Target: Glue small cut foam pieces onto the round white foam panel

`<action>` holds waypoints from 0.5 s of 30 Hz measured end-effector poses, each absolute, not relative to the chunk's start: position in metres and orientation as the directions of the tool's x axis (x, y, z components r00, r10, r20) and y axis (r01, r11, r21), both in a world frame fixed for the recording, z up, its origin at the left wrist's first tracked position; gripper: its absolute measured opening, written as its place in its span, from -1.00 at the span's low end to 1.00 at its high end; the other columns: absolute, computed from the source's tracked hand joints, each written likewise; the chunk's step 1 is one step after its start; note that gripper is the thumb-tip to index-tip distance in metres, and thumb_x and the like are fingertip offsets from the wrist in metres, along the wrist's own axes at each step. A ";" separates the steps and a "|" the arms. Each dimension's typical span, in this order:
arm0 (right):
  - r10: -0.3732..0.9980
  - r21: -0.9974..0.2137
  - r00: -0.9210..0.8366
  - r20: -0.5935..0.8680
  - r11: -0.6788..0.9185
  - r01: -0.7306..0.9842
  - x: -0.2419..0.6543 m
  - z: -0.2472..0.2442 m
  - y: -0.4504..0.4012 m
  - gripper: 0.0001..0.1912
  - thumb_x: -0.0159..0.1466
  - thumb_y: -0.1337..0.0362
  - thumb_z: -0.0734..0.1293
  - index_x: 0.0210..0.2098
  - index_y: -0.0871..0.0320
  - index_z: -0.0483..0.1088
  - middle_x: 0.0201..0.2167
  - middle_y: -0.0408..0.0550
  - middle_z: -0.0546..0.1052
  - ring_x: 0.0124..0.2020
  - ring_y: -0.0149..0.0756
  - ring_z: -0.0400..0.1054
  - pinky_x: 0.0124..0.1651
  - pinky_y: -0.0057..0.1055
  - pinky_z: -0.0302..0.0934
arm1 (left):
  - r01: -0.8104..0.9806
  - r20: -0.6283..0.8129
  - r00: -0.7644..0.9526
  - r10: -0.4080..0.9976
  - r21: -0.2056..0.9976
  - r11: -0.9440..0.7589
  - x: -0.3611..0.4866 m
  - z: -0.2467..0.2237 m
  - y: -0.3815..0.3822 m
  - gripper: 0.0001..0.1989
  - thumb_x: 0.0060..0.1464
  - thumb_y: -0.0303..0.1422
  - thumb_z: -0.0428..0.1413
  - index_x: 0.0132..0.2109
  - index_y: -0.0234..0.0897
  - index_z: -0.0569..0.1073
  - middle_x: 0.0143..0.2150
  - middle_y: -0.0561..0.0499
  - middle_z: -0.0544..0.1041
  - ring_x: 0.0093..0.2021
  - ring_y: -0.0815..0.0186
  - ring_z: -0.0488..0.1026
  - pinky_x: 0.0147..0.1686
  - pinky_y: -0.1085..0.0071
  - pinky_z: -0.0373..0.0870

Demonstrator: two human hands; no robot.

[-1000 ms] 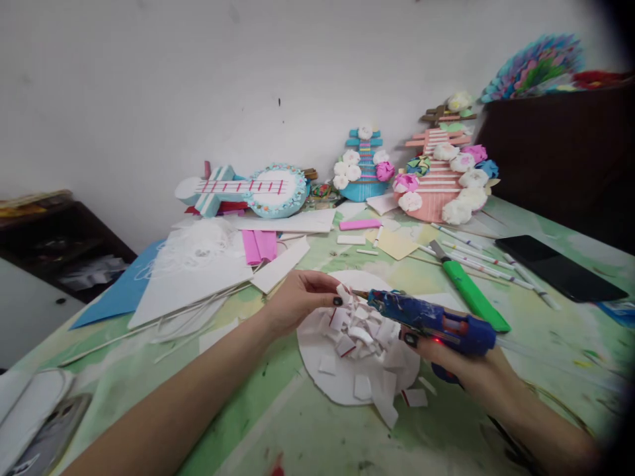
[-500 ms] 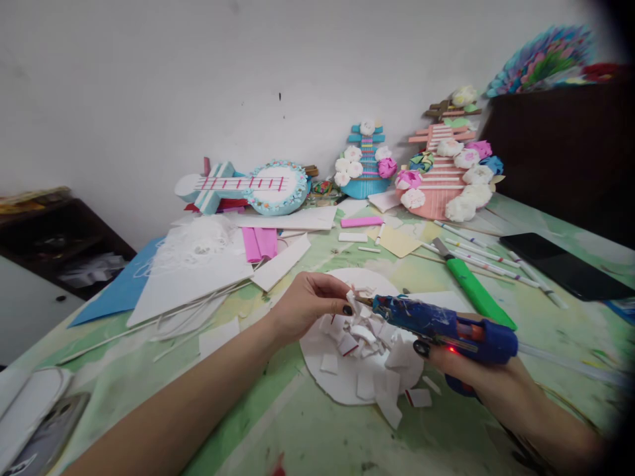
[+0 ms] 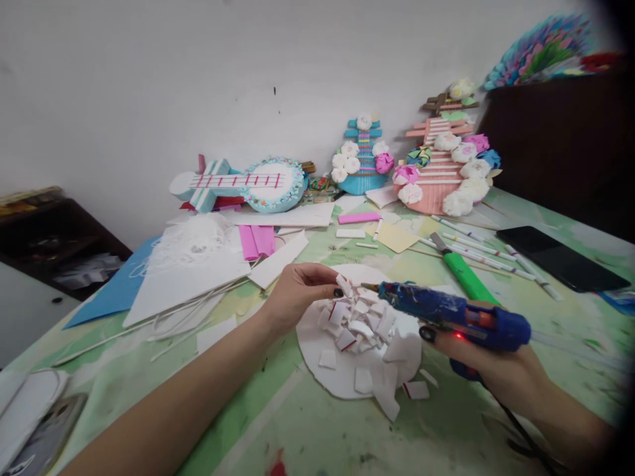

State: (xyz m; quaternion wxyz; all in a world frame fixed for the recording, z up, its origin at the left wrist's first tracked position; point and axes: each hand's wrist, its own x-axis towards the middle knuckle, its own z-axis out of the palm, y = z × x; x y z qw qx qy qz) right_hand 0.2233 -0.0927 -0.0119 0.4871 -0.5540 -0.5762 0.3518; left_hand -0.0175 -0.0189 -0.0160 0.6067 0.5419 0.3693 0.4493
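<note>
My right hand [image 3: 476, 360] is wrapped round a blue glue gun [image 3: 446, 311] with a red light lit on its side and a clear glue stick trailing from its back. Its nozzle points left, a short way from my left hand [image 3: 305, 294]. Between thumb and fingers, my left hand pinches a small white foam piece [image 3: 344, 284]. Below both hands lies a round white foam disc [image 3: 317, 380], with a heap of white foam scraps [image 3: 362, 324] on it. Some scraps have a dark red edge, and a few hang over the disc's rim.
A green utility knife [image 3: 469, 274], several white sticks [image 3: 489, 251] and a black phone [image 3: 563, 258] lie to the right. Decorated model instruments [image 3: 367, 165] stand along the wall. White sheets [image 3: 183, 284] and pink paper [image 3: 256, 242] lie left; another phone [image 3: 47, 436] is at the near left.
The glue gun has drawn back to the right, so its nozzle is now apart from the white piece. My left hand has shifted slightly left, still pinching it.
</note>
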 end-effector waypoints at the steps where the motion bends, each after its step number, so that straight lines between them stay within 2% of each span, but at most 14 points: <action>1: 0.984 -0.965 0.110 0.142 0.113 0.237 0.225 -0.012 -0.092 -0.83 -0.12 0.17 0.46 -0.52 0.10 0.51 -0.70 -0.18 0.37 -0.73 -0.45 0.11 -0.73 -0.50 -0.04 | -0.117 0.054 0.322 0.945 0.993 -0.016 -0.018 -0.017 -0.019 -0.80 -0.25 -0.44 0.30 -0.35 -0.36 0.56 -0.37 -0.05 0.59 -0.33 0.30 0.50 -0.22 0.38 0.42; 3: 0.987 -0.991 0.145 0.071 0.054 0.121 0.229 -0.013 -0.090 -0.80 -0.14 0.16 0.47 -0.53 0.11 0.51 -0.67 -0.16 0.38 -0.73 -0.47 0.09 -0.75 -0.51 -0.08 | -0.054 0.069 0.319 0.945 0.997 -0.054 -0.019 -0.017 -0.019 -0.79 -0.23 -0.42 0.30 -0.34 -0.35 0.55 -0.34 -0.04 0.59 -0.31 0.30 0.50 -0.22 0.38 0.42; 8: 0.955 -0.999 0.298 0.011 0.024 -0.042 0.235 -0.010 -0.086 -0.73 -0.21 0.11 0.51 -0.55 0.11 0.49 -0.81 -0.23 0.22 -0.78 -0.47 0.01 -0.78 -0.50 -0.12 | 0.216 0.135 0.300 0.944 0.955 -0.205 -0.016 -0.009 -0.025 -0.86 -0.17 -0.39 0.26 -0.36 -0.34 0.56 -0.38 -0.04 0.58 -0.35 0.33 0.46 -0.32 0.44 0.38; 12: 0.955 -0.997 0.295 0.034 0.052 -0.053 0.236 -0.008 -0.086 -0.73 -0.21 0.11 0.51 -0.55 0.11 0.49 -0.80 -0.22 0.23 -0.77 -0.45 0.03 -0.78 -0.49 -0.09 | 0.435 0.248 0.311 0.917 0.821 -0.369 -0.012 -0.003 -0.027 -0.91 -0.13 -0.39 0.24 -0.39 -0.31 0.57 -0.41 -0.02 0.58 -0.43 0.38 0.40 -0.43 0.49 0.27; 15: 0.953 -0.997 0.296 0.072 0.081 -0.020 0.234 -0.007 -0.089 -0.74 -0.20 0.12 0.51 -0.55 0.10 0.49 -0.81 -0.23 0.21 -0.77 -0.45 0.03 -0.78 -0.50 -0.10 | 0.528 0.321 0.348 0.881 0.709 -0.468 -0.011 -0.002 -0.024 -0.93 -0.09 -0.39 0.22 -0.38 -0.27 0.57 -0.39 0.00 0.58 -0.45 0.41 0.38 -0.44 0.49 0.25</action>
